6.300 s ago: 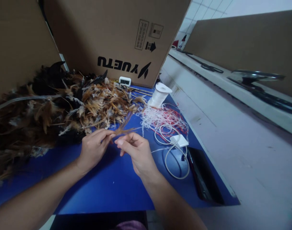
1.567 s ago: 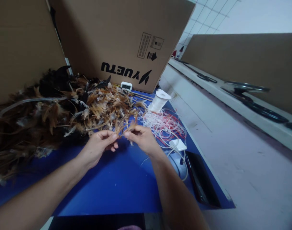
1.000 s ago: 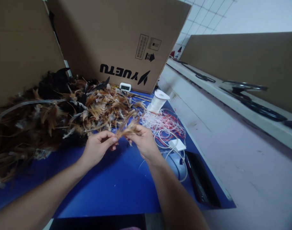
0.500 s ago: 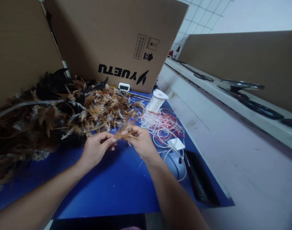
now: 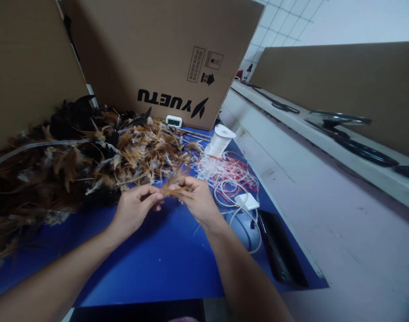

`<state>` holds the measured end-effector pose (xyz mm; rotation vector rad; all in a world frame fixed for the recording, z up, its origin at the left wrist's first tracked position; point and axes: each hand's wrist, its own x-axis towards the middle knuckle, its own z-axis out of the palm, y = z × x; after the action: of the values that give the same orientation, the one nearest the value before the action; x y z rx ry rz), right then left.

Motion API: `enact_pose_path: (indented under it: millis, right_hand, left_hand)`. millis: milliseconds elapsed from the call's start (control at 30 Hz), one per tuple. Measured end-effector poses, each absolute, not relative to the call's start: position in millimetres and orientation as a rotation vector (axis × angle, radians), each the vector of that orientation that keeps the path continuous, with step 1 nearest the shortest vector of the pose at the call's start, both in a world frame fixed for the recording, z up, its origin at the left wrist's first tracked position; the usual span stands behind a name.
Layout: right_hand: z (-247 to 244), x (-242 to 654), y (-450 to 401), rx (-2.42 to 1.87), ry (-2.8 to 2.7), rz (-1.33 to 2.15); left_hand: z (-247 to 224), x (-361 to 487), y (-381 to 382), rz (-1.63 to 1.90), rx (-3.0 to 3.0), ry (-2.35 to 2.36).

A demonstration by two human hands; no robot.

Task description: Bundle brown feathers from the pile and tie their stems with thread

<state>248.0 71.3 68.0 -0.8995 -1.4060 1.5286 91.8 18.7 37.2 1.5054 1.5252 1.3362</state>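
A small bunch of brown feathers [image 5: 175, 185] is held between my two hands, above the blue table [image 5: 150, 259]. My left hand [image 5: 137, 205] pinches its lower end between thumb and fingertips. On the other side, my right hand [image 5: 197, 197] has its fingers closed on the same bunch, with the tips fanning up and to the right. Just beyond lies a large heap of brown and black feathers [image 5: 147, 152], spreading far to the left. The fingers partly hide the base of the bunch.
Behind the heap stands a cardboard box [image 5: 157, 49]. To the right are a white spool [image 5: 221, 139], a tangle of red and white string [image 5: 231, 172], a white adapter [image 5: 247, 201] with a cable, and a black case [image 5: 281, 248]. A small digital display [image 5: 174, 121] sits by the box.
Almost nothing differs. Both hands keep their hold on the feathers, with only a very slight shift of the right fingers.
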Motion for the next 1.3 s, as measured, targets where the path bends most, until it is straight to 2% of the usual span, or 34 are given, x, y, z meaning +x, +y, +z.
enact_pose_path:
  millis: [467,767,933,1067,1300]
  right_hand:
    - [63.2,246.9,71.2,-0.880,-1.482,1.400]
    - [68.2,251.2,74.6,-0.836,-1.467,1.452]
    - [69.3,275.2,94.8,-1.017,-1.579,1.075]
    - [62.7,288.3,103.0,-1.267,-1.958,0.688]
    - [53.2,274.3,94.7,-1.573,-2.455,0.591]
  left_hand:
    - [39.0,92.4,17.5,1.343,1.515,1.520]
    - [42.9,92.4,18.3,1.411,1.402,1.402]
    - [46.7,93.4,16.9,1.480,1.404,1.417]
    - [48.2,92.3,16.1,1.520,1.422,1.452]
    - [45.9,90.6,18.7,1.577,1.399,1.446]
